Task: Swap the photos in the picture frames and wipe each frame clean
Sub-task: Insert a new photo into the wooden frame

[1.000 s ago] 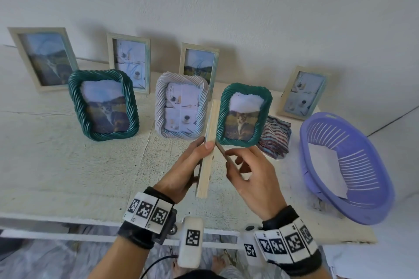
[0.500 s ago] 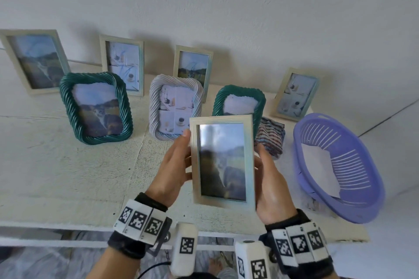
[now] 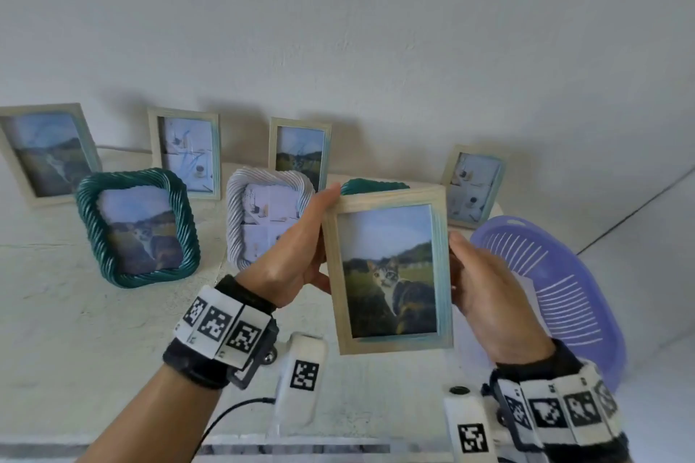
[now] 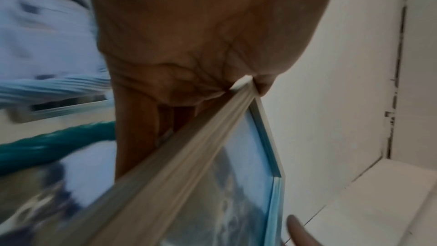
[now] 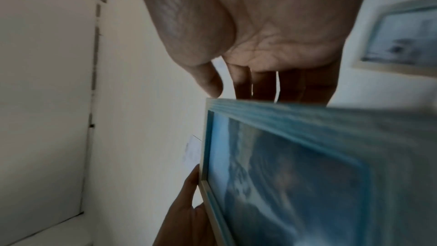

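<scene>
Pale wood frame (image 3: 389, 269) with cat photo held upright, face toward person, above worktop (image 3: 75, 312). Left hand (image 3: 289, 259) and right hand (image 3: 485, 289) grip opposite edges, fingers curled behind. Step looks like inspection after refit; next likely wiping or standing it back in row.

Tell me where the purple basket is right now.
In the head view the purple basket sits at the right end of the white shelf, just right of the right hand and near the rightmost wooden frame leaning on the wall.
</scene>
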The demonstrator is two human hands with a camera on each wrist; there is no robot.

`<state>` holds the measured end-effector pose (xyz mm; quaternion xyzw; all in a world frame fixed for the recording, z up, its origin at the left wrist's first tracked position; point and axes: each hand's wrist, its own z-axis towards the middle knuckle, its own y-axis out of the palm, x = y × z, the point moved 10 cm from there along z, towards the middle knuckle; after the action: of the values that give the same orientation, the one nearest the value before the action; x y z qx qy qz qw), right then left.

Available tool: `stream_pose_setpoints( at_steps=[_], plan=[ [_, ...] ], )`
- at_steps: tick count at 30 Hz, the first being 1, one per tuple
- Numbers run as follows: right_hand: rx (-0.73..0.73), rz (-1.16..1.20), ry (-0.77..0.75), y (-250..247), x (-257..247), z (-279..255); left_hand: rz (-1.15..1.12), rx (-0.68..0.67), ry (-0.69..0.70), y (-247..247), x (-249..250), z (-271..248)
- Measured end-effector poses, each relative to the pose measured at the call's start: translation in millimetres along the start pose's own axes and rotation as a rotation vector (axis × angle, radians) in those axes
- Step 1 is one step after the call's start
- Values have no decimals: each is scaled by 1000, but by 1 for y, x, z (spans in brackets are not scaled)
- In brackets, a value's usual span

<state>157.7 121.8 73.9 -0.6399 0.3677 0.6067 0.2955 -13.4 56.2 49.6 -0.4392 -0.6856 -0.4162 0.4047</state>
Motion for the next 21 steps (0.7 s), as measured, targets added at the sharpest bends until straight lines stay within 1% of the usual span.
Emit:
stream_pose_setpoints(
  at_steps=[2,4,8,10,12,15,18,21],
  plan=[
    [-14,-136,-189,-9,-46,12,47,6,43,4,32,12],
    [-15,-270,-318,-18,-85,30,114,2,92,12,67,28],
    [27,-429,-466,-38,-144,85,230,34,200,27,141,67],
    [79,-487,-519,-50,-168,115,282,3,246,38,173,91],
    [126,-500,-526,-61,-181,147,287,-13,271,41,194,118],
    [142,-539,-482,-73,-178,198,263,33,238,33,201,163],
    [124,-596,-385,-84,-152,244,283,39,143,21,186,205],
    [97,-701,-307,-91,-117,273,341,16,27,12,161,236]
  ],
)
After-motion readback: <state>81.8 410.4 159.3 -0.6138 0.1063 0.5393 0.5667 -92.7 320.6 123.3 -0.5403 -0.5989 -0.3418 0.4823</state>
